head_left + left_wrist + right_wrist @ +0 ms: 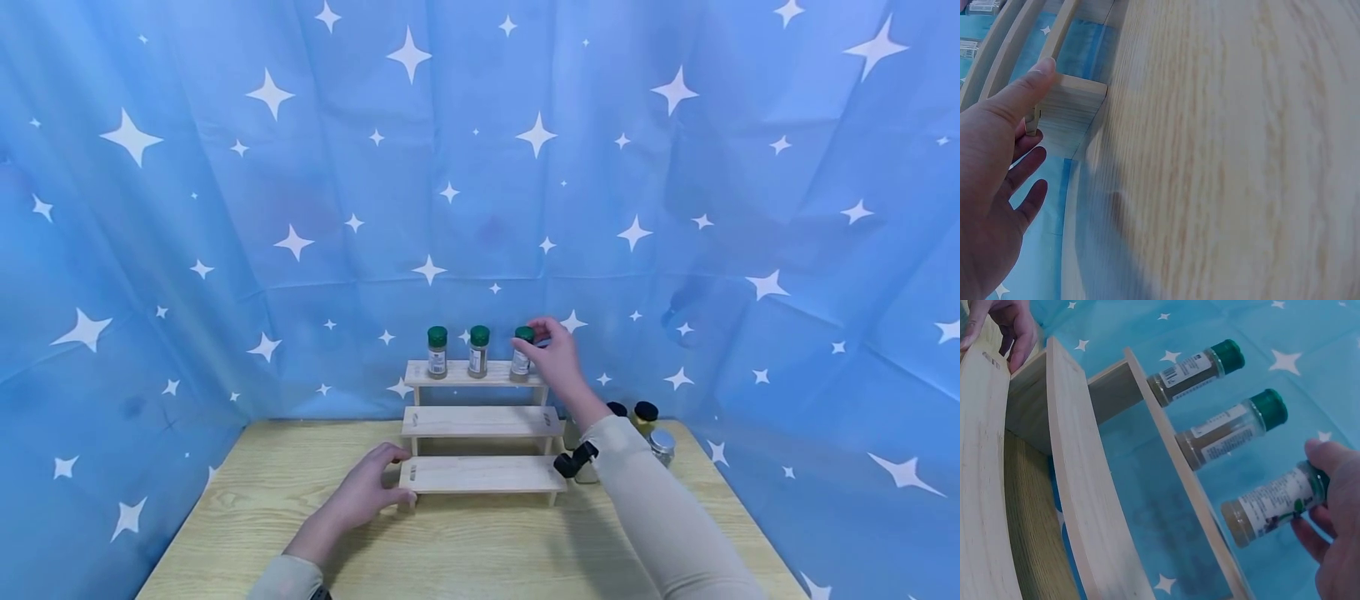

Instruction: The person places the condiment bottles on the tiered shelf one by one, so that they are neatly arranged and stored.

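Note:
A three-tier wooden rack (480, 422) stands on the table. Its lowest tier is pinched at the left end by my left hand (365, 492), with the thumb (1030, 87) along the front edge and fingertips behind. My right hand (558, 357) grips a spice jar (1275, 506) by its green cap at the top tier's right end. That jar has a white label and brownish contents; its base is close over the top board. Two similar green-capped jars, one at the left (437, 353) and one in the middle (477, 352), stand upright on the same tier.
Right of the rack, partly hidden by my right sleeve (660, 508), several more jars stand on the table (300, 467), including a black-lidded jar (645, 417) and a silver-lidded jar (662, 446). A blue star-patterned curtain (480, 208) hangs behind and at both sides.

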Tool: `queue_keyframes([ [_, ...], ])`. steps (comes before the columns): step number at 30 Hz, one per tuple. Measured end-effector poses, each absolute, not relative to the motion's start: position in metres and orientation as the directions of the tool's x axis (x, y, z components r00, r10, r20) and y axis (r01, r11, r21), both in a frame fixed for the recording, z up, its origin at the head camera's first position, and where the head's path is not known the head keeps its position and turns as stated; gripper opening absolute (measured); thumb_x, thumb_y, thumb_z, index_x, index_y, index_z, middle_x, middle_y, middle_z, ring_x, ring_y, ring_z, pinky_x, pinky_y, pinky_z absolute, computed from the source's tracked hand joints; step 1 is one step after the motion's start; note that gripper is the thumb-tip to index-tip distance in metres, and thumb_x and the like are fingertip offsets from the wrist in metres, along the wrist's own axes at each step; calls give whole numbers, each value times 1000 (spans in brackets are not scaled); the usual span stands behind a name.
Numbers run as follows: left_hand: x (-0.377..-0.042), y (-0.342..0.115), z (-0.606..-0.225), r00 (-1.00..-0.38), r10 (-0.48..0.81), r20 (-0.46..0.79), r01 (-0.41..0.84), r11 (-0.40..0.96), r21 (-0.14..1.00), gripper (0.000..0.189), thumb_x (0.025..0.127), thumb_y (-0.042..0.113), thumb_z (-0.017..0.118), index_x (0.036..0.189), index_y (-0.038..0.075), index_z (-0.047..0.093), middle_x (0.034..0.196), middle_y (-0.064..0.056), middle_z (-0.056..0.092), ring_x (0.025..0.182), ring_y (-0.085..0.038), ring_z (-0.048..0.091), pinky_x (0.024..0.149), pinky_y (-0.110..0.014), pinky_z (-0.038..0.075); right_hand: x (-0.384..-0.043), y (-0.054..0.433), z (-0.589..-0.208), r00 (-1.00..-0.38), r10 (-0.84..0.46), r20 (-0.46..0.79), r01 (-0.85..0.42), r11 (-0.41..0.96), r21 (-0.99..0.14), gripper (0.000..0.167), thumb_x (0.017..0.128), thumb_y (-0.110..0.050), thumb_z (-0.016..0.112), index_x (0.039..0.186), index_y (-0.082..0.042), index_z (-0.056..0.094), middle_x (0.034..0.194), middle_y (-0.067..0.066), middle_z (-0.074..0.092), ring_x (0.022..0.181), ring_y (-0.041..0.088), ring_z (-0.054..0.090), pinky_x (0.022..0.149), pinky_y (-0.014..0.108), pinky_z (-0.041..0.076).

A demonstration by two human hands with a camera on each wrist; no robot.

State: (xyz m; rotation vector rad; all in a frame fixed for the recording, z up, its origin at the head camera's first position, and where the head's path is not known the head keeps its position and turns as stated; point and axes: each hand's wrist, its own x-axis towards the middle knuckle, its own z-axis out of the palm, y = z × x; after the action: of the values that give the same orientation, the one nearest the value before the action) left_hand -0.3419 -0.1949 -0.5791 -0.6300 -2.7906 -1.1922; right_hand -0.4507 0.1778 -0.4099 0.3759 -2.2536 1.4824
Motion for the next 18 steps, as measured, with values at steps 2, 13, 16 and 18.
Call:
queue_keyframes([
  [2, -342, -194, -578, -917, 352, 190, 380, 619, 687, 72, 90, 46, 92, 147, 12, 65, 141, -1, 65, 137, -33, 61, 114, -58, 53, -453, 177, -412, -876, 3, 481, -441, 399, -804, 33, 101, -20, 86, 125, -6, 68, 115, 13, 67, 106, 29, 64, 95, 47, 59],
  [13, -342, -195, -579, -918, 342, 199, 381, 626, 680, 71, 89, 43, 94, 146, 12, 66, 140, 0, 65, 138, -32, 61, 116, -57, 52, -457, 172, -418, -875, 0, 485, -444, 400, -802, 32, 101, -18, 85, 126, -7, 69, 115, 12, 67, 107, 28, 64, 92, 44, 60],
  [16, -342, -195, -580, -916, 344, 206, 388, 629, 674, 70, 89, 42, 94, 145, 11, 66, 139, 1, 66, 137, -32, 61, 115, -57, 52, -456, 171, -421, -873, 6, 488, -451, 375, -810, 30, 102, -18, 85, 126, -8, 69, 115, 12, 67, 106, 28, 63, 91, 44, 59],
  [18, -342, -195, -579, -916, 344, 208, 389, 627, 675, 70, 89, 41, 94, 146, 11, 66, 139, 1, 65, 138, -33, 61, 115, -58, 52, -457, 171, -423, -869, 11, 495, -458, 363, -811, 30, 102, -18, 84, 126, -9, 68, 115, 12, 66, 106, 28, 63, 90, 43, 59],
])
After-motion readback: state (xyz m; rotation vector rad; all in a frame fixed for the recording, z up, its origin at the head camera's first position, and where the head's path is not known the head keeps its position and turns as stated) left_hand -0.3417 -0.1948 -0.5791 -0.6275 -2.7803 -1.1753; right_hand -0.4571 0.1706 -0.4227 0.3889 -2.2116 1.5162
